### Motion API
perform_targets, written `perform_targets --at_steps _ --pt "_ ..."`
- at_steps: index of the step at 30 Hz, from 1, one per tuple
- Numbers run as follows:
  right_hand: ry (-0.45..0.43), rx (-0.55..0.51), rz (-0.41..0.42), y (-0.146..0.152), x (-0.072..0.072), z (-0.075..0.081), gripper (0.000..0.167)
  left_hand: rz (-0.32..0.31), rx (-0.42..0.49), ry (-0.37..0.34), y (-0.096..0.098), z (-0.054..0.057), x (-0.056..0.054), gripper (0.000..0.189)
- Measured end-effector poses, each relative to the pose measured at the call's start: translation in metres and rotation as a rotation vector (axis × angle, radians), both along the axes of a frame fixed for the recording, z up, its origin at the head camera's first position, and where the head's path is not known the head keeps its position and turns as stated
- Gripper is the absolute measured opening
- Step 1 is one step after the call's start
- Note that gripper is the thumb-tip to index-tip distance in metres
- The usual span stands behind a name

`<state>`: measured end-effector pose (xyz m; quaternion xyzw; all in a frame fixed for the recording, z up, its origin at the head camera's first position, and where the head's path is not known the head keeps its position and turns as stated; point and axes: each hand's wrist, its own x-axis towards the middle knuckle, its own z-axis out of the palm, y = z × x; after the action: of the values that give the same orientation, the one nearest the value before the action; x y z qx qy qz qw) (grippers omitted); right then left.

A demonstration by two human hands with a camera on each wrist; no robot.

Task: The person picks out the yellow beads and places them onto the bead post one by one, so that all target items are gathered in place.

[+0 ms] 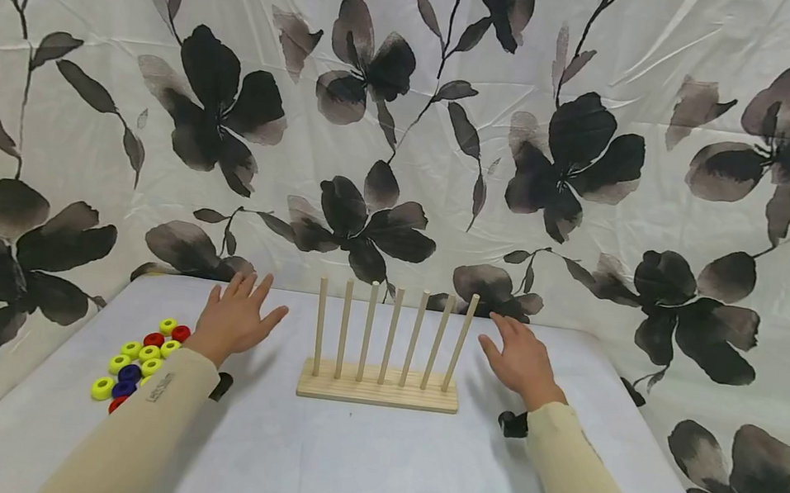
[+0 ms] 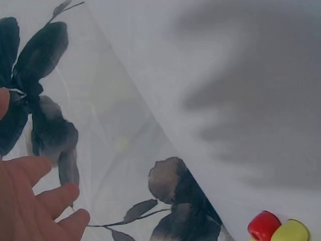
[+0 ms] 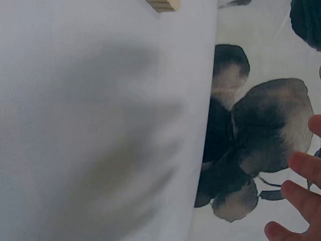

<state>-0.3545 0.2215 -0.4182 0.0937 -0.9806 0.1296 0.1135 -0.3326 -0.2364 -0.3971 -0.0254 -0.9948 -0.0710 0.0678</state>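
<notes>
A wooden peg rack (image 1: 378, 395) stands mid-table, its row of several upright dowels bare. To its left, my left hand (image 1: 235, 319) hovers over the table with fingers spread and nothing in it. Beside and partly behind that forearm lie several beads (image 1: 149, 354) in yellow, red and dark blue; the sleeve hides some. My right hand (image 1: 520, 359) is held up on the rack's right side, fingers apart and holding nothing. In the left wrist view a red bead (image 2: 264, 225) and a yellow one show at the bottom edge. A corner of the rack's base (image 3: 164, 5) shows in the right wrist view.
A white cloth covers the table (image 1: 365, 476). Behind it hangs a pale curtain (image 1: 460, 205) printed with dark flowers, which also shows past the table's sides. Each wrist bears a dark strapped device, one at the right wrist (image 1: 512, 424).
</notes>
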Motion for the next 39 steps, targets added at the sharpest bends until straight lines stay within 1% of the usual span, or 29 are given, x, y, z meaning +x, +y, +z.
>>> perform_targets --at_steps 8,17,26,32,37,39 --pt "-0.037 -0.077 0.025 -0.004 0.005 -0.003 0.06 -0.008 0.01 0.005 -0.013 -0.008 0.008 0.075" --pt "-0.096 -0.227 0.087 -0.009 0.012 -0.006 0.06 -0.008 -0.027 0.02 -0.022 -0.011 0.018 0.069" --pt "-0.11 -0.265 0.124 -0.011 0.017 -0.012 0.059 -0.007 -0.011 0.039 -0.031 -0.016 0.026 0.067" --pt "-0.159 -0.309 0.1 -0.014 0.022 -0.014 0.059 -0.001 0.008 0.036 -0.036 -0.018 0.032 0.066" --pt "-0.21 -0.333 0.087 -0.015 0.024 -0.018 0.058 0.004 0.004 0.047 -0.041 -0.02 0.037 0.063" --pt "-0.212 -0.342 0.093 -0.016 0.025 -0.021 0.057 0.004 0.007 0.048 -0.043 -0.021 0.039 0.062"
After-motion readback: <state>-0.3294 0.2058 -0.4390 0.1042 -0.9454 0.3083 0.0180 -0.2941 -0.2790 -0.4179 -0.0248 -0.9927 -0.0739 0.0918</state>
